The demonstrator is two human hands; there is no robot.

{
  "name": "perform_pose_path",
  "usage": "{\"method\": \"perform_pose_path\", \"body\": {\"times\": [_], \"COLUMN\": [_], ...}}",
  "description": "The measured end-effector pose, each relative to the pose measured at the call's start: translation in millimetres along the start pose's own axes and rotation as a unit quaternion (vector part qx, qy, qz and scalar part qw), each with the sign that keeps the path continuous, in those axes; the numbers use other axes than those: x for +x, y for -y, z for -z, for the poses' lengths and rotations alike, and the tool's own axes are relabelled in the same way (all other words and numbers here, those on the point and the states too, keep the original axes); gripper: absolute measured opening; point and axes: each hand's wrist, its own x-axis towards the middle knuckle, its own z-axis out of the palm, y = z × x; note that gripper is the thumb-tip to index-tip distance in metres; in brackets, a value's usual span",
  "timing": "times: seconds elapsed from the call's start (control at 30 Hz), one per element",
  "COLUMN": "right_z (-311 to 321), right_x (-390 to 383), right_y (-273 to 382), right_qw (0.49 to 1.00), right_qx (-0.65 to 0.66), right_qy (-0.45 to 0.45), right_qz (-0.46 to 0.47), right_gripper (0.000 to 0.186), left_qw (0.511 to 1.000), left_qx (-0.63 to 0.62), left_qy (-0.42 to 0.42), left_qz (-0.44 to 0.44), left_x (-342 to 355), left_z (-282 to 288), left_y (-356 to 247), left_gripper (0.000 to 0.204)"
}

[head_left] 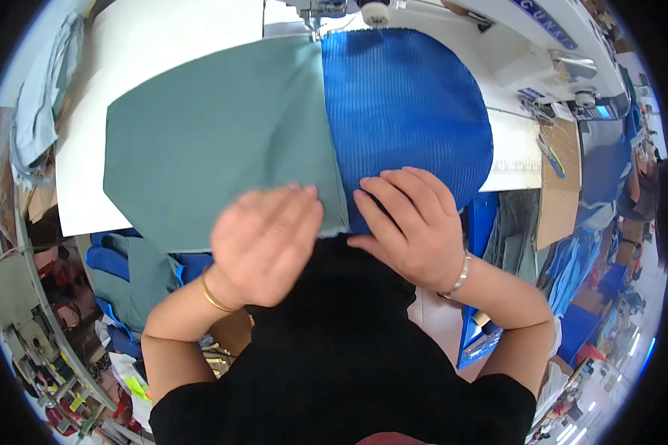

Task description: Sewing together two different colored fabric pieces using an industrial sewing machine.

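Observation:
A grey-green fabric panel (200,126) lies flat on the white sewing table, its upper right corner by the presser foot (313,33). Along its right side, a seam meets a blue textured, round-ended piece (408,96). My left hand (267,237) is blurred over the lower green fabric, its fingertips near the seam; whether they grip anything is unclear. My right hand (412,226) lies on the lower blue piece with fingers apart and bent a little, the thumb at the fabric's near edge.
The sewing machine (549,67) arches along the top right. Snips (551,156) lie on cardboard (560,204) at right. Pale cloth (41,111) hangs at far left; stacks of green and blue pieces (119,282) sit below the table's left edge. A metal rack (59,334) stands at left.

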Motion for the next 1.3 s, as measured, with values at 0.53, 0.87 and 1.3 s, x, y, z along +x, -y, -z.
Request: {"method": "perform_pose_path", "body": {"times": [0.53, 0.87, 1.3], "right_z": [-74, -74, -70], "right_x": [-21, -21, -31], "right_y": [29, 30, 11], "right_qw": [0.953, 0.965, 0.964], "right_qx": [-0.168, -0.137, -0.111], "right_qy": [-0.250, -0.221, -0.240], "right_qz": [-0.029, -0.017, 0.013], "right_gripper": [0.020, 0.019, 0.020], "left_qw": [0.987, 0.993, 0.987], "left_qx": [0.007, 0.007, 0.074], "left_qy": [-0.151, -0.110, -0.140], "left_qz": [0.055, 0.046, 0.003], "left_x": [28, 24, 29], "left_z": [26, 32, 23], "left_y": [29, 26, 23], "left_gripper": [0.028, 0.024, 0.038]}}
